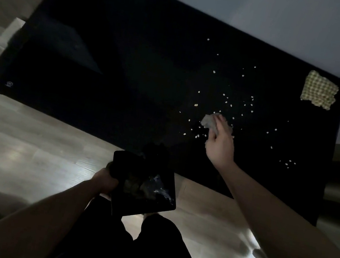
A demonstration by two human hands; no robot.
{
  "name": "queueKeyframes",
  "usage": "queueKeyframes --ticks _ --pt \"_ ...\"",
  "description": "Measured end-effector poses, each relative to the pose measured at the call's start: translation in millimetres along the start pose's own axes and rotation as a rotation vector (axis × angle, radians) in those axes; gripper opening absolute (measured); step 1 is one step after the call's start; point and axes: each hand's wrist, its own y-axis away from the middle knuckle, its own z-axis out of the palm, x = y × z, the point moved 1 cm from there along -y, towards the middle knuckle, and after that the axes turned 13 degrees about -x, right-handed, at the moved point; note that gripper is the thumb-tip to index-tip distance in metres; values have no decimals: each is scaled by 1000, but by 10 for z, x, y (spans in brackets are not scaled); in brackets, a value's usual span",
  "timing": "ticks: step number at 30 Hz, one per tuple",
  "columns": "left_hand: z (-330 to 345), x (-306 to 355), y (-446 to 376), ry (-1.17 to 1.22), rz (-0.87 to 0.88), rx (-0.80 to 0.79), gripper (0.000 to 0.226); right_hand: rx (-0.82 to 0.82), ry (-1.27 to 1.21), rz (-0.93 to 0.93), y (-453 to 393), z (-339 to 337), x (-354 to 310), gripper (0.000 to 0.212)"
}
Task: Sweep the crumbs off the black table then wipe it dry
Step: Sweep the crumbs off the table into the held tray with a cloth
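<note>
Sweeping step, I'd say: right hand (pixel 221 144), grip bunched on a crumpled rag (pixel 210 122), sits among the crumbs (pixel 227 101) on the black surface (pixel 130 66). Left hand (pixel 107 182) grips a dark tray (pixel 144 186) just off the surface's near edge. Next: drag crumbs toward it.

The right arm reaches forward and up, its hand (pixel 220 141) palm down with fingers curled around a small pale wad, seemingly a cloth, at the fingertips. The left hand (pixel 106 182) sits lower and nearer the body, fingers wrapped tight around a dark handle, forearm angled in from the lower left.
</note>
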Motion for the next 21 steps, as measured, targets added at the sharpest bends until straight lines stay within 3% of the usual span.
queueKeyframes --ticks 6,11,19,21 --pt "-11 6 2 -18 11 8 53 -74 224 -54 -23 468 -71 52" --pt "-48 -128 -225 9 -4 -14 56 -156 186 -280 420 808 -266 46" --pt "-46 -87 -170 30 14 -26 50 -586 21 -334 1295 1231 -376 60" --pt "-49 -113 -199 34 12 -32 48 -604 -34 -320 1379 1198 -376 57"
